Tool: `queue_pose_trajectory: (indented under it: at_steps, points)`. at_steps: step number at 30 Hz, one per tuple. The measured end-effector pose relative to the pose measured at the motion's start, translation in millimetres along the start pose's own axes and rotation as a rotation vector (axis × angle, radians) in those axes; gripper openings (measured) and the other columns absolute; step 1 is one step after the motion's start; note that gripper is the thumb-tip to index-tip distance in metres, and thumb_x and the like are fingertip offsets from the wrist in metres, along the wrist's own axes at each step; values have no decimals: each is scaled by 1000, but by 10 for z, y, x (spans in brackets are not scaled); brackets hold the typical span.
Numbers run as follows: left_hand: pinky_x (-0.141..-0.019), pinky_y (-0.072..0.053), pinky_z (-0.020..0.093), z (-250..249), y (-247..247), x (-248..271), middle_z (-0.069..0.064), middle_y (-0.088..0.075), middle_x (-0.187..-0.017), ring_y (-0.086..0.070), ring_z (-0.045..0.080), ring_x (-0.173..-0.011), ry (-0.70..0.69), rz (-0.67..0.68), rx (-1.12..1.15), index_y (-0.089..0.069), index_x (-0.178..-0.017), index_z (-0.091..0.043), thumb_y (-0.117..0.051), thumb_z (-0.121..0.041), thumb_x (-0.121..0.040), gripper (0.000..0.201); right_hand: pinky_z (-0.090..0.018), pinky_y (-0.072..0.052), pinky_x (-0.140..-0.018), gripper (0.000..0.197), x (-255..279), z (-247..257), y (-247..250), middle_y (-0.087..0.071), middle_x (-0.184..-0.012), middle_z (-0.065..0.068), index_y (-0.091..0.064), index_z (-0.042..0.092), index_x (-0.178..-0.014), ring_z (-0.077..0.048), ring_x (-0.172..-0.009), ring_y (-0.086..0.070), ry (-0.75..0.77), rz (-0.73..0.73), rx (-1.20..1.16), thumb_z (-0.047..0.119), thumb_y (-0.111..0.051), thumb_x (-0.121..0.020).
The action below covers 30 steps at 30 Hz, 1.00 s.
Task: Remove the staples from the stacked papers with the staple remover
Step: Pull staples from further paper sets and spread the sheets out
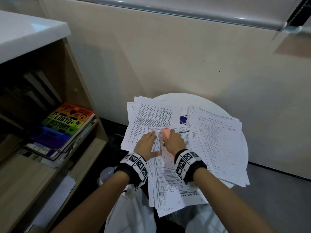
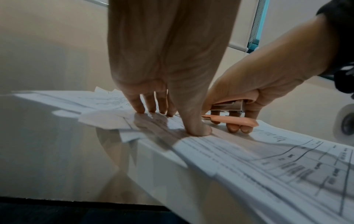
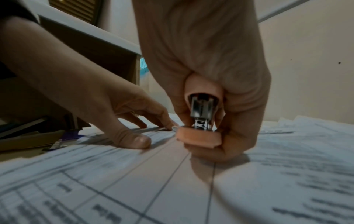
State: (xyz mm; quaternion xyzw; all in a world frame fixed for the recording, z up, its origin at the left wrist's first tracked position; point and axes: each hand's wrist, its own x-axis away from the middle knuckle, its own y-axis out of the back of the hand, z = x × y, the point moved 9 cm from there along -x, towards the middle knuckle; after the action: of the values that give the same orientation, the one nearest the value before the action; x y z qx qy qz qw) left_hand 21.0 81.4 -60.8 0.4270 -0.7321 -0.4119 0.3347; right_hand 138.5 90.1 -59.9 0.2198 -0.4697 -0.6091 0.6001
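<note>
Right wrist only: staple remover metal innards.

A small round white table stands against the far wall, and loose printed paper sheets lie spread over most of it, some overhanging its near and right edges. On top of them, at the near middle, lies the stapled purchase-order stack, reaching past the near edge over the person's lap. The left hand rests on that stack's far left part. Just right of it, the right hand is on the same stack, with the pink plastic and metal staple remover in it. Left of the table stands a wooden bookshelf, with a rainbow-covered book on a pile inside.
</note>
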Motion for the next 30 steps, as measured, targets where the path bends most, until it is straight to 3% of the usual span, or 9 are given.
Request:
queue_pose_trajectory:
  at_steps: [8, 13, 18, 22, 26, 30]
  points:
    - [-112, -29, 32, -10, -4, -19, 7, -22, -155, -27, 24, -138, -9, -1, -28, -38, -138, -9, -70, -26, -81, 66, -39, -44, -87, 44, -16, 140, -14, -44, -134, -16, -35, 6, -135, -33, -115, -53, -70, -74, -30, 26, -46, -98]
    - [-109, -32, 32, -25, 2, -30, 8, -27, -152, -32, 26, -134, -12, -24, -35, -44, -132, -8, -70, -25, -81, 60, -36, -43, -67, 50, 11, 250, 1, -42, -130, -10, -34, 17, -137, -32, -97, -61, 57, -206, 121, 21, -54, -92]
    - [-112, -27, 32, -10, -11, -30, 7, -25, -153, -28, 25, -137, -20, -8, -29, -41, -136, -12, -69, -26, -82, 63, -41, -45, -85, 44, -110, 196, 8, -50, -128, -14, -38, 8, -133, -34, -112, -56, -50, -138, -9, 32, -47, -97]
    - [-113, -25, 33, -7, -8, -35, 6, -23, -154, -27, 25, -138, -14, -3, -34, -40, -137, -12, -70, -25, -82, 64, -39, -46, -76, 47, -93, 288, 35, -48, -128, -12, -35, 17, -138, -34, -105, -59, 43, -189, 60, 24, -52, -95]
    - [-112, -26, 32, -9, -4, -34, 6, -23, -154, -27, 24, -138, -14, -1, -50, -40, -136, -12, -69, -29, -82, 63, -39, -46, -80, 44, -159, 232, 36, -57, -121, -17, -37, 8, -133, -34, -107, -59, 4, -136, 64, 31, -46, -97]
    - [-113, -27, 32, -50, 6, -48, 6, -25, -153, -28, 24, -138, -4, 8, -85, -41, -135, -10, -69, -30, -82, 63, -39, -46, -84, 40, -176, 214, 76, -56, -123, -18, -41, 6, -129, -35, -111, -57, -22, -108, 28, 30, -47, -97]
